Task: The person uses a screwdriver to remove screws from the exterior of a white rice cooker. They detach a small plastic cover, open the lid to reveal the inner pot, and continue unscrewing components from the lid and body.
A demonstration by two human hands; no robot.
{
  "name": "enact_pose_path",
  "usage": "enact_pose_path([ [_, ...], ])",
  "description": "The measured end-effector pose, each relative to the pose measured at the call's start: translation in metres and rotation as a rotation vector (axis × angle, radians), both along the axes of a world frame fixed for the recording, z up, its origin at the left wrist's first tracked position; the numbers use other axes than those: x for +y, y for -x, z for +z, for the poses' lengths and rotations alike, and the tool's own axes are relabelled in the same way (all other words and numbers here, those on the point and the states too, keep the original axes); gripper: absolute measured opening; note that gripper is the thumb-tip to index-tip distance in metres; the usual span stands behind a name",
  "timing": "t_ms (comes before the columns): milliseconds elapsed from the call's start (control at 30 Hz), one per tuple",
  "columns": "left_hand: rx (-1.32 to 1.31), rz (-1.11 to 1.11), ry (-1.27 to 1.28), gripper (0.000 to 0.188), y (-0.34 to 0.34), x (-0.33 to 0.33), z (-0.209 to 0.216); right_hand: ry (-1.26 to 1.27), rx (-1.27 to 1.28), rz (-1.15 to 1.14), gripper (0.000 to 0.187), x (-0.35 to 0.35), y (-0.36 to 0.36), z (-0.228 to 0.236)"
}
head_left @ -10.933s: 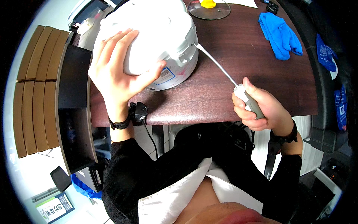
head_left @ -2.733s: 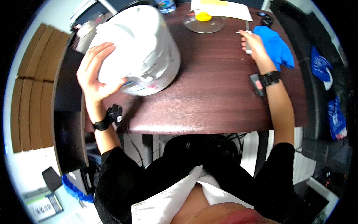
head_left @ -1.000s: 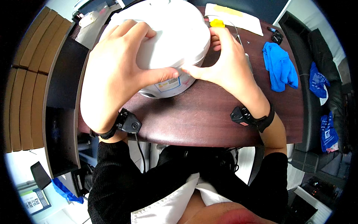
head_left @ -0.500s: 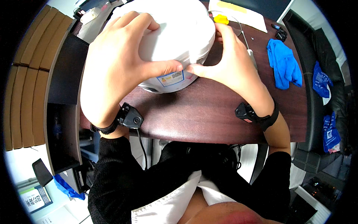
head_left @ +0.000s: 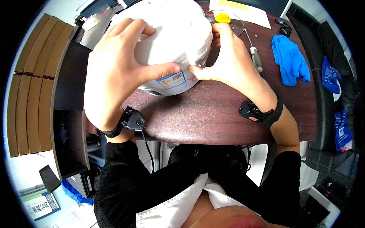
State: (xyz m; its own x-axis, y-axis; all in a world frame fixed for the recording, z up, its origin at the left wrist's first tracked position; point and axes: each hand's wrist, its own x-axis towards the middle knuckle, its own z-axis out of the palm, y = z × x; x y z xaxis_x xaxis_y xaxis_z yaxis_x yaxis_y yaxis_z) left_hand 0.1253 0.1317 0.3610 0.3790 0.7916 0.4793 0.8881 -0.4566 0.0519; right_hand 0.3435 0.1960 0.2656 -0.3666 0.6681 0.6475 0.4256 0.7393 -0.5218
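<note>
A white, rounded rice cooker (head_left: 167, 49) stands at the far middle of the dark wooden table, with a blue-edged label (head_left: 173, 79) on its front. My left hand (head_left: 119, 60) lies over its left side, fingers curled on the lid and thumb stretched along the front rim. On the other side my right hand (head_left: 232, 53) grips the edge, its thumb at the front and its fingers partly hidden behind the body. The two thumbs are close together but apart. Each wrist wears a black strap with a small device.
Right of the cooker lie a screwdriver (head_left: 255, 59) with a grey handle and a yellow object (head_left: 222, 18). A blue cloth (head_left: 291, 60) rests farther right, below a small black item (head_left: 285, 29). Cardboard boxes (head_left: 32, 114) line the left; a black sofa (head_left: 323, 125) stands at the right.
The cooker and both hands have shifted slightly left. The gap between my thumbs has widened a little, and more of the label and the screwdriver handle shows.
</note>
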Motion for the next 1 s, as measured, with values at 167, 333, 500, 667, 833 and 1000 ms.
enact_pose_path([
  [167, -0.003, -0.017, 0.009, 0.07, 0.0, 0.0, 0.002, 0.016, -0.046, -0.005, 0.08, -0.001, -0.001, 0.004],
  [333, -0.027, -0.009, 0.075, 0.074, 0.001, -0.003, 0.006, 0.096, -0.07, 0.021, 0.083, -0.001, -0.004, 0.009],
  [500, -0.182, -0.093, 0.282, 0.074, 0.02, -0.002, 0.016, 0.149, -0.148, -0.03, 0.096, -0.007, -0.004, 0.012],
  [667, -0.293, -0.084, 0.361, 0.07, 0.03, -0.009, 0.027, 0.196, -0.196, -0.06, 0.093, -0.007, 0.0, 0.008],
  [833, -0.254, -0.048, 0.29, 0.063, 0.046, -0.003, 0.021, -0.017, -0.242, -0.073, 0.087, -0.001, -0.001, 0.005],
  [1000, -0.252, -0.011, 0.244, 0.052, 0.043, -0.009, 0.023, -0.075, -0.167, 0.025, 0.08, 0.011, 0.002, 0.001],
])
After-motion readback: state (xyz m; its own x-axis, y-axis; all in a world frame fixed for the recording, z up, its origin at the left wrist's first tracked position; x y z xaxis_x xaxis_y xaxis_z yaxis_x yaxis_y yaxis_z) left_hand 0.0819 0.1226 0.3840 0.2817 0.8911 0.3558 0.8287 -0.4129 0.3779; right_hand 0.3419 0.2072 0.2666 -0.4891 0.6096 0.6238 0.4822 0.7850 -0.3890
